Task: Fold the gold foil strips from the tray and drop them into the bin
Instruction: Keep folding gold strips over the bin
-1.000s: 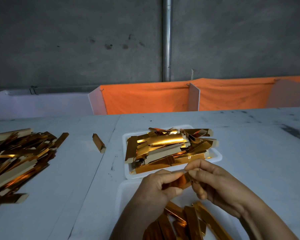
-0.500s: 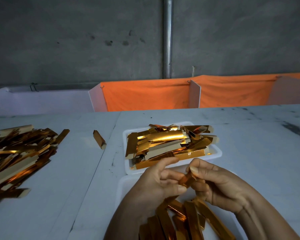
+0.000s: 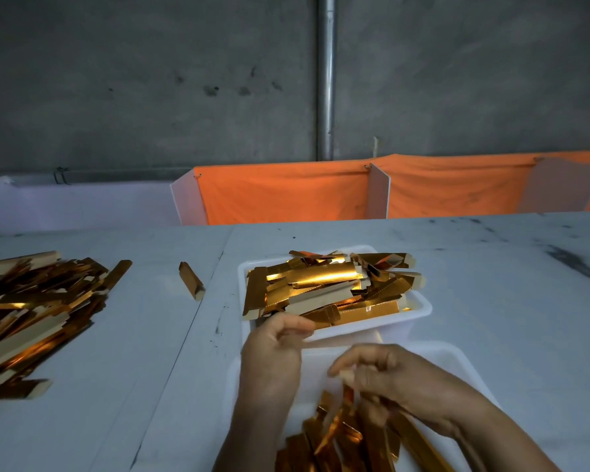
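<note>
A white tray [image 3: 419,313] in the middle of the table is heaped with flat gold foil strips [image 3: 324,284]. In front of it stands a white bin [image 3: 457,364] with several folded gold strips [image 3: 334,441] in it. My left hand [image 3: 273,359] is at the tray's near rim, thumb and fingertips against the end of a strip; whether they hold it I cannot tell. My right hand [image 3: 392,376] hovers over the bin and pinches a folded strip [image 3: 348,395] that hangs down towards the others.
A big loose heap of gold strips [image 3: 31,311] lies on the table at the left. One folded strip [image 3: 191,281] lies alone between the heap and the tray. Orange cloth dividers [image 3: 286,195] run along the table's far edge below a concrete wall.
The two hands held one strip together above the bin. Now they have parted: my left hand has reached up to the tray, and my right hand has lowered the strip over the bin.
</note>
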Demonstrator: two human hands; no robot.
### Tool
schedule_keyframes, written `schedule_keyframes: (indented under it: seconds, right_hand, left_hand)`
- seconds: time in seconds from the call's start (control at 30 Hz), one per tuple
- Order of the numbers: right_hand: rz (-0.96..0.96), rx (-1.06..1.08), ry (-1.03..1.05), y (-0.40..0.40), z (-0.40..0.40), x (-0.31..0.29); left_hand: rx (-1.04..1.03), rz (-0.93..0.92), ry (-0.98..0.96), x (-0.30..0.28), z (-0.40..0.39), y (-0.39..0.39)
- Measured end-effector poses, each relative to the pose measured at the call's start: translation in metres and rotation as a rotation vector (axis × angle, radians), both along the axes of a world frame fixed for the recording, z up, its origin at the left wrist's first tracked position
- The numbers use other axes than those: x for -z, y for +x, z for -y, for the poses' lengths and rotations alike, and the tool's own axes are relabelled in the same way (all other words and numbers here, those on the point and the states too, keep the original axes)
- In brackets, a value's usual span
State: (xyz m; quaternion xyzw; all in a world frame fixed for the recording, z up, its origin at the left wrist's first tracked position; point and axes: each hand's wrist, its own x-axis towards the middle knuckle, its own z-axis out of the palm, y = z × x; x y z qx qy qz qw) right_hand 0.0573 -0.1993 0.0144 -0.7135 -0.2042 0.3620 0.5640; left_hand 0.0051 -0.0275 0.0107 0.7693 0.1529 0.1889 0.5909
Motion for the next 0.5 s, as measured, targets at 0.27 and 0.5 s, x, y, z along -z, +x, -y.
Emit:
schedule_keyframes:
  seconds: [0.27, 0.5]
  right_hand:
    - [0.606, 0.358, -0.201, 0.010, -0.016, 0.002]
    - [0.912, 0.308, -0.468, 0.042, -0.046, 0.001]
  left_hand:
    - [-0.122, -0.087, 0.163, 0.009, 0.000, 0.010]
    - [-0.033, -0.171, 0.310, 0.011, 0.010, 0.008]
